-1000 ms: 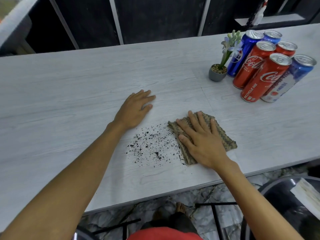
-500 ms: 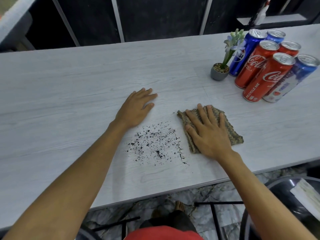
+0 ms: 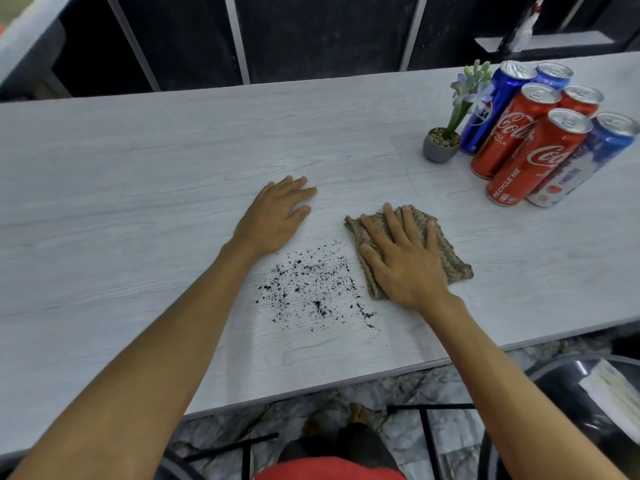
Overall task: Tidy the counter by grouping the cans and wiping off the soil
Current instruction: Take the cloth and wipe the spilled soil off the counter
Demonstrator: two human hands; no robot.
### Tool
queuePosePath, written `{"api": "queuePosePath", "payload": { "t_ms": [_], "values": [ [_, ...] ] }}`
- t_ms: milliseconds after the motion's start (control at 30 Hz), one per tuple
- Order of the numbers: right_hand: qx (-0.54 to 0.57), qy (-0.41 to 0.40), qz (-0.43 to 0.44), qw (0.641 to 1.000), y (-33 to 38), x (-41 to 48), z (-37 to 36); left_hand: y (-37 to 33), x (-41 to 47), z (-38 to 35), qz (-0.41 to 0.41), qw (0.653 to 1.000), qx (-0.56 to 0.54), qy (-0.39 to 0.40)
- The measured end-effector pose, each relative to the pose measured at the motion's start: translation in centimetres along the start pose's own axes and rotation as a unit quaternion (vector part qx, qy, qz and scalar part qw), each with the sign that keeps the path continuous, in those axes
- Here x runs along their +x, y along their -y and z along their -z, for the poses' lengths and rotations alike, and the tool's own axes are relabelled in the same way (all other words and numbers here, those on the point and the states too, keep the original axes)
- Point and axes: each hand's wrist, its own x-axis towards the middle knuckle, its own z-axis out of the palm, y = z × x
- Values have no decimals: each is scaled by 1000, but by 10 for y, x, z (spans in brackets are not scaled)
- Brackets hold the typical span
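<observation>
Head view: pale wood-grain counter (image 3: 138, 188) across the frame, dark panels behind.

Left hand (image 3: 273, 216) flat on the counter, palm down, fingers stretched out and together, gripping nothing; just beyond the upper left edge of the soil (image 3: 315, 289).

Right hand (image 3: 401, 261) flat on the cloth (image 3: 453, 261), palm down, fingers spread and extended, pressing rather than clenching. Cloth brown-green, knitted, folded, lying at a slant; far corners and right edge showing past the hand. Left edge of the cloth just beside the right fringe of the soil, perhaps touching a few grains; hard to tell.

Soil scattered in dark specks between the two forearms, near the front edge of the counter, densest in the middle, thinner toward the front.

Cans (image 3: 533, 154) grouped upright at the far right of the counter, well apart from the soil: three red, three blue, packed close and touching one another. Nearest red one lettered "RECYCLE ME".

Pot (image 3: 440, 150) small, grey, pebbles on top, with a pale-flowered stem rising from it; just left of the cans, beside a blue one.

Below the counter edge: marbled floor, black frame bars, a dark round chair seat at the right.
</observation>
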Motion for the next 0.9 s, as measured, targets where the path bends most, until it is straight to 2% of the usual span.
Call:
{"api": "queuePosePath", "payload": {
  "t_ms": [200,400,500,633,800,900],
  "values": [
    [-5,17,98,995,-3,-9,0,-2,0,2,2,1000,4,8],
    [-1,10,28,1000,1,4,0,-2,0,1,3,1000,17,8],
    [1,17,57,998,12,2,-2,0,0,0,5,1000,16,11],
    [1,21,106,994,-6,-11,0,0,-1,0,12,1000,11,18],
    [8,10,49,999,-24,-2,5,-6,-12,7,32,999,-25,20],
    [0,6,68,998,-2,5,1,-2,-32,17,50,998,-24,-5]
  ]
}}
